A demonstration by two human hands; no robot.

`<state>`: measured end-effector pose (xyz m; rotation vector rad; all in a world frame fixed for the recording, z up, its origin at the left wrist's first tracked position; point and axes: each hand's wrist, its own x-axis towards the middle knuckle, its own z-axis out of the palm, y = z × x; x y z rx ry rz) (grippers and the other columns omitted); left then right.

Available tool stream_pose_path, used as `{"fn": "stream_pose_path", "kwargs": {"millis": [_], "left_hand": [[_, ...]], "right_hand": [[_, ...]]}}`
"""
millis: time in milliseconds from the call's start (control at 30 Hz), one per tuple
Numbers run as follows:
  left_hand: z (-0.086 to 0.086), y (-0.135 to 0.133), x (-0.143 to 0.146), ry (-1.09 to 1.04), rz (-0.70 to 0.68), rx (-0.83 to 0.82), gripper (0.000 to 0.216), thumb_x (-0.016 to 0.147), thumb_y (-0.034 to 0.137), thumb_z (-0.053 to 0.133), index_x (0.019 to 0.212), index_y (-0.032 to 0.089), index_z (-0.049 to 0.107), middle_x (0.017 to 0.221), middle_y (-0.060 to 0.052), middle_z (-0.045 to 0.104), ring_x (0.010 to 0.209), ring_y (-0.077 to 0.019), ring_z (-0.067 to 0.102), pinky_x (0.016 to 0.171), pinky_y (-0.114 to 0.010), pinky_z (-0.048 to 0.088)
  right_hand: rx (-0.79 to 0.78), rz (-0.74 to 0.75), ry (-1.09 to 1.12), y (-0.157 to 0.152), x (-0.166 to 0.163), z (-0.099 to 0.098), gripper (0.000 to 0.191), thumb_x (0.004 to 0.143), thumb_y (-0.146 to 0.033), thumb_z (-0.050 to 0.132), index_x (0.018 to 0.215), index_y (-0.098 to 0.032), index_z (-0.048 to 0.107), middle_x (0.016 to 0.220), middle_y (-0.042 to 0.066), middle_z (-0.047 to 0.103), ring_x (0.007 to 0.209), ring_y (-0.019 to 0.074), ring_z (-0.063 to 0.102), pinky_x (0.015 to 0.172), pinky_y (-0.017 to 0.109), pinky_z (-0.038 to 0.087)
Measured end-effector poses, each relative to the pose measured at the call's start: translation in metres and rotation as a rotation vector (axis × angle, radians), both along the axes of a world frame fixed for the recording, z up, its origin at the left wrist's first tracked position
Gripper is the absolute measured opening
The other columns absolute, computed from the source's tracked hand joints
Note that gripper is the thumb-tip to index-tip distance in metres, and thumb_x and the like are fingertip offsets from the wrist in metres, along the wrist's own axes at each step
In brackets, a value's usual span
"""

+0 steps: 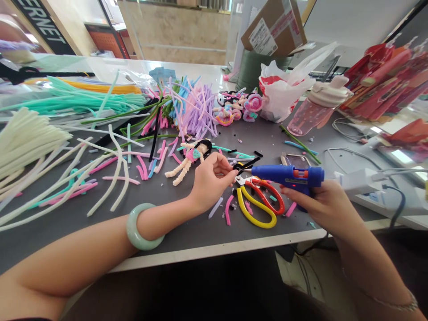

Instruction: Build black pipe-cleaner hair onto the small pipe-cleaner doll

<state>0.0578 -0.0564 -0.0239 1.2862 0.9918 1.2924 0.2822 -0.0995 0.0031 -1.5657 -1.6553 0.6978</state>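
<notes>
My left hand (214,180) pinches a small black piece of pipe cleaner (238,167) between thumb and fingertips. In my right hand (329,205) is a blue hot glue gun (284,174), its nozzle pointing left and close to or touching the black piece; I cannot tell which. Just left of my left hand lies a pipe-cleaner doll (190,158) with cream limbs, a pink and teal top and black hair. Scissors (257,218) with one yellow and one red handle rest beneath the glue gun, their blades partly hidden.
Loose pipe cleaners (117,165) cover the left side, with teal (80,100), cream (30,138) and purple bundles (200,111) behind. Finished colourful figures (237,107), a white plastic bag (281,91) and a pink bottle (310,107) stand at the back. A white power strip (361,180) sits at right.
</notes>
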Motion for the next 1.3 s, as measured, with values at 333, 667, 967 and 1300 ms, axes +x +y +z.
{"fn": "stream_pose_path", "kwargs": {"millis": [333, 667, 967, 1300], "left_hand": [[-0.0005, -0.0007, 0.0001, -0.006, -0.008, -0.009, 0.021, 0.069, 0.017, 0.067, 0.070, 0.019, 0.046, 0.060, 0.005, 0.056, 0.053, -0.0096, 0.060, 0.049, -0.021, 0.051], [-0.0024, 0.0009, -0.0005, -0.003, -0.012, -0.001, 0.022, 0.069, 0.017, 0.068, 0.070, 0.019, 0.047, 0.060, 0.005, 0.056, 0.053, -0.0095, 0.060, 0.050, -0.022, 0.051], [-0.0027, 0.0016, -0.0004, -0.009, -0.016, 0.015, 0.021, 0.069, 0.015, 0.068, 0.069, 0.018, 0.046, 0.059, 0.006, 0.055, 0.053, -0.0092, 0.060, 0.049, -0.021, 0.051], [-0.0038, 0.0012, -0.0005, -0.014, -0.014, 0.021, 0.021, 0.069, 0.014, 0.067, 0.069, 0.018, 0.047, 0.060, 0.006, 0.054, 0.053, -0.0086, 0.060, 0.049, -0.020, 0.051]], "right_hand": [[0.004, -0.017, -0.028, 0.0005, 0.0018, -0.0022, 0.026, 0.064, -0.050, 0.072, 0.059, -0.025, 0.070, 0.053, 0.001, 0.061, 0.050, 0.0184, 0.054, 0.046, 0.030, 0.043], [-0.015, -0.028, -0.020, 0.0000, 0.0009, -0.0013, 0.026, 0.063, -0.051, 0.073, 0.061, -0.025, 0.072, 0.052, 0.000, 0.060, 0.047, 0.0167, 0.050, 0.043, 0.028, 0.041], [-0.077, 0.002, -0.111, 0.0028, 0.0075, -0.0022, 0.040, 0.063, -0.061, 0.070, 0.061, -0.021, 0.071, 0.051, 0.001, 0.056, 0.049, 0.0171, 0.050, 0.045, 0.029, 0.040], [-0.077, -0.036, -0.065, -0.0001, 0.0030, -0.0022, 0.038, 0.061, -0.060, 0.071, 0.061, -0.021, 0.071, 0.052, 0.002, 0.055, 0.050, 0.0163, 0.047, 0.046, 0.029, 0.039]]}}
